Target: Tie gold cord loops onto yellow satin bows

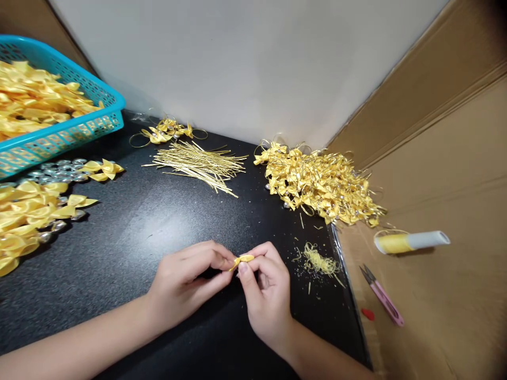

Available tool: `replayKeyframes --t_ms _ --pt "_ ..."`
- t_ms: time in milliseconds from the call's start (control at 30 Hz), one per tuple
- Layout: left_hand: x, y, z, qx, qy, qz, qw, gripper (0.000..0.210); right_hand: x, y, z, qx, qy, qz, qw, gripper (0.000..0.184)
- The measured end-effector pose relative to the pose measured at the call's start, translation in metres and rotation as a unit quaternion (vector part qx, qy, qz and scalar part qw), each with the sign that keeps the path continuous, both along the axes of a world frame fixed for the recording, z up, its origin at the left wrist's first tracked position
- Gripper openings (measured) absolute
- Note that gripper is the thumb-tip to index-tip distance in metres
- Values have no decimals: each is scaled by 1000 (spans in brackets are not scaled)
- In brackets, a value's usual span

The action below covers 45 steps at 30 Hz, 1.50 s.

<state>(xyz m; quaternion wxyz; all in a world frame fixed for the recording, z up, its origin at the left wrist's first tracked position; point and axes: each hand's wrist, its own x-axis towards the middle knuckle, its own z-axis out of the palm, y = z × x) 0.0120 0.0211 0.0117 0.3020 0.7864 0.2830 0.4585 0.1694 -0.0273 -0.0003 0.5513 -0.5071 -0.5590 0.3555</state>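
Observation:
Between my two hands, above the black tabletop (130, 274), is a small yellow ribbon bow (244, 258). My left hand (190, 274) pinches its left end with thumb and fingertips. On the other side my right hand (267, 290) grips the bow between thumb and index finger, the other fingers curled in. The fingers cover part of the bow, so I cannot tell whether a bead or cord is on it. Beyond the hands lies a loose bundle of gold cord pieces (198, 163).
A blue basket (114, 105) of yellow bows stands at left, beside bows (27, 211) and silver beads (59, 171). Looped bows (317, 182) are heaped at right, with a smaller group (168, 129) behind. Thread scraps (320, 259), pink snips (383, 298) and a roll (412, 241) lie rightward.

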Motion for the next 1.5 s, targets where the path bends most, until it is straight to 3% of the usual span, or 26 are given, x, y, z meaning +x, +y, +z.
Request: replayKeyframes --t_ms 100,233,333,433,633,800,933,1033,1233,1367,1500 --pt "0 0 1 7 -8 -3 1000 15 1 1 1 -5 6 3 1000 19" --pt "-1 3 4 -68 -22 19 997 14 12 9 6 8 2 63 998 6" --pt "-2 5 5 -138 -44 27 989 15 21 15 7 15 17 108 994 18" --pt "-2 6 6 -160 -46 13 986 15 23 17 4 -28 60 99 993 28" --pt "-3 5 3 -95 -10 -27 995 16 21 20 3 -121 84 77 986 20" --pt "-6 8 -6 -34 10 -55 998 16 25 25 10 -74 42 137 987 4" --pt "-5 13 -10 -26 21 -71 997 14 24 25 14 -45 21 102 994 9" --pt "-5 19 -8 -36 39 -73 996 12 29 26 19 -24 84 56 995 9" --pt "-2 29 -1 -156 105 -51 981 14 47 31 36 -7 244 -46 969 15" --pt "3 28 0 -254 91 -67 961 17 47 35 40 -61 271 -44 960 26" --pt "5 25 1 -375 31 -91 922 20 48 39 37 -120 319 -37 940 28"
